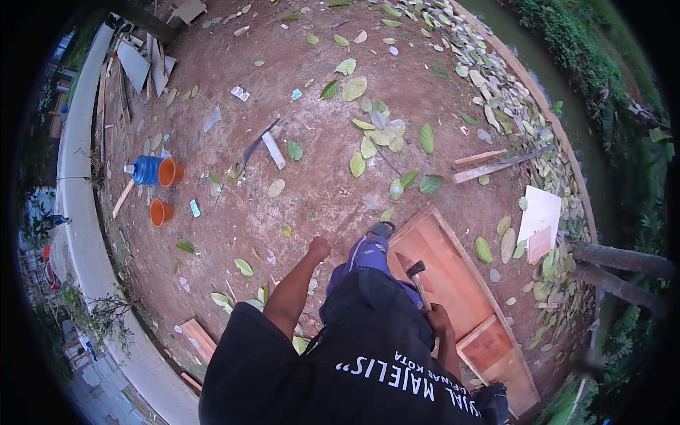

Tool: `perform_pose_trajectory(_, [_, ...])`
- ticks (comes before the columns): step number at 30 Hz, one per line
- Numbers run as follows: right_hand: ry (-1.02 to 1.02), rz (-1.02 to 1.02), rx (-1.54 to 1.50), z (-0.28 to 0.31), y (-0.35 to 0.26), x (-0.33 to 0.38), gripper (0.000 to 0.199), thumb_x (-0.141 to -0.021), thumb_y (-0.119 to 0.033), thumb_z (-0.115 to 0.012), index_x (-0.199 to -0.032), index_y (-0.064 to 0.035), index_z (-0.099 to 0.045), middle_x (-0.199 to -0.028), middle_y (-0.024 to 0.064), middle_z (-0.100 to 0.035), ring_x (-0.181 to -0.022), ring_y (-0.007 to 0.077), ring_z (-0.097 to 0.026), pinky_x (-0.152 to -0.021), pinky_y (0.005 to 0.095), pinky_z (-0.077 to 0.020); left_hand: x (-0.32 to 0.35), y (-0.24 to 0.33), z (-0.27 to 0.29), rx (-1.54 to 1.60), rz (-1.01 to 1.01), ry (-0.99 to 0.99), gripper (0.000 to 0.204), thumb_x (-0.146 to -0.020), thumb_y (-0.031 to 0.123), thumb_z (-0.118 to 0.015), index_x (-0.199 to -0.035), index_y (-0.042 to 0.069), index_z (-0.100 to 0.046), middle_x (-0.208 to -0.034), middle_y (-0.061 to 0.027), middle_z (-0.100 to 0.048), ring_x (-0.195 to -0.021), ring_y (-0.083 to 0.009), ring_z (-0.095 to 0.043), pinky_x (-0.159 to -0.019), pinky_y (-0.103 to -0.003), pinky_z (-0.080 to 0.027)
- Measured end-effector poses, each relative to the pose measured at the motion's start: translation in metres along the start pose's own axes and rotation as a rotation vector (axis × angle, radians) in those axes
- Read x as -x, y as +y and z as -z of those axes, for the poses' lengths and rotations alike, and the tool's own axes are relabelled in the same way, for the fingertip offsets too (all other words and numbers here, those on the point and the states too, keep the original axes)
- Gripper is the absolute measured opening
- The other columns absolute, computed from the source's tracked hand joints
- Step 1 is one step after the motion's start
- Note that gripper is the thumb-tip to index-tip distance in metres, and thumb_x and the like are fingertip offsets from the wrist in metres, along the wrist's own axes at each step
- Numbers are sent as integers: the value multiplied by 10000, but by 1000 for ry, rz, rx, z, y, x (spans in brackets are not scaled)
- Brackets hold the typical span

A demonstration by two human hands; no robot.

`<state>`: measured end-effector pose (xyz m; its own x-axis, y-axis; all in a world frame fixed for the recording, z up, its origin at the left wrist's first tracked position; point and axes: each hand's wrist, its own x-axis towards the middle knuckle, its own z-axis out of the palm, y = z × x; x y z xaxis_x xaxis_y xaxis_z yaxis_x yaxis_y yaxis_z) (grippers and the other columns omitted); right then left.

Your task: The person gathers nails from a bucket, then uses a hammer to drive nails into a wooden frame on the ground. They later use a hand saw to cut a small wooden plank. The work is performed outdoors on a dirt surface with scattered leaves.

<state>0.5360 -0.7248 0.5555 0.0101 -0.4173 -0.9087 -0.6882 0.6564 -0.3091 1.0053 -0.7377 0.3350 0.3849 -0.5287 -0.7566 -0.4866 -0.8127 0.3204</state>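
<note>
Standing over a part-built wooden frame (pixel 460 283), a hammer (pixel 418 278) is gripped in the closed right hand (pixel 438 319); left hand (pixel 319 247) is fisted, empty. Boards (pixel 496 164) are left unattached.

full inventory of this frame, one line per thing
hammer: 1, dark head, wooden handle, held above the box
wooden box: 1, reddish-brown, open, on the ground at right
orange pots: 2, left, on the dirt
blue jug: 1, lying beside the upper pot
white board: 1, right of the box
wood strips: 2, pale, above the box
fallen leaves: many, green and yellow, scattered
concrete kerb: 1, grey, left edge
right hand: 1, grip shut on hammer handle
left hand: 1, fisted, empty
</note>
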Motion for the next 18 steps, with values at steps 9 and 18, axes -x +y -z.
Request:
perform_pose_trajectory(9, [435, -187, -221, 30, -18, 14, 271, -916, -247, -690, -873, 10, -617, -611, 24, -538, -459, 124, -518, -390, 322, -427, 36, -4, 48, 910, 262, -311, 131, -939, 127, -572, -979, 35, -656, -729, -89, -632, -683, -240, -688, -527, -369, -520])
perform_pose_trajectory(18, [813, 371, -939, -92, -73, 73, 193, -964, -154, -667, -833, -86, -542, -554, -39, -453, -400, 71, -408, -373, 251, -333, 94, 237, 144, 860, -280, -974, 273, -1022, 227, -502, -1168, 1, -555, -917, -132, -662, -843, -276, -719, -705, -457, -625])
